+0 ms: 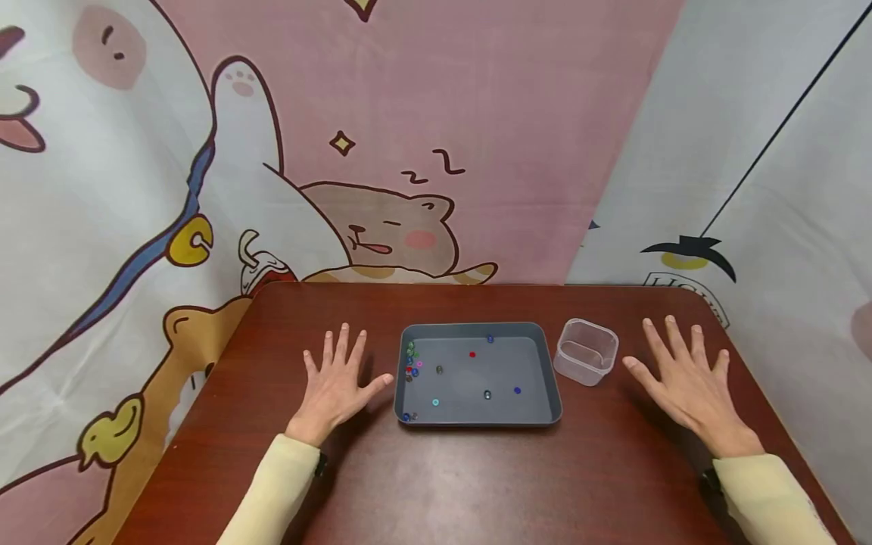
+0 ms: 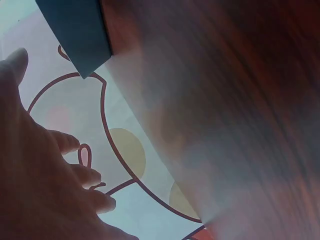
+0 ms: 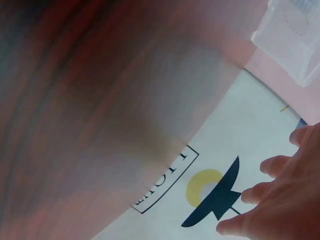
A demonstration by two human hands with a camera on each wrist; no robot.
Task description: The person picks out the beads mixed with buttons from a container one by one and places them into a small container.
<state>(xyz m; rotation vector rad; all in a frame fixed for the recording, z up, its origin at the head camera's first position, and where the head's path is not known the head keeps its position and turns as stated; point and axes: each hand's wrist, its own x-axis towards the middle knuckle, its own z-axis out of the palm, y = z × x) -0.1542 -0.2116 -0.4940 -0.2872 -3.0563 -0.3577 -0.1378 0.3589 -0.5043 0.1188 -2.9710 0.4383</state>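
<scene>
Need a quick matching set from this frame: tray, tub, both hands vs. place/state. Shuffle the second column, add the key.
1. tray
2. tub
3. left hand
4. right hand

A. fingers spread, to the right of the clear container
B. grey, with small beads scattered in it
C. fingers spread, thumb toward the grey pan's left side
D. clear, between the grey pan and a hand

Pairs: 1-B, 2-D, 3-C, 4-A
</scene>
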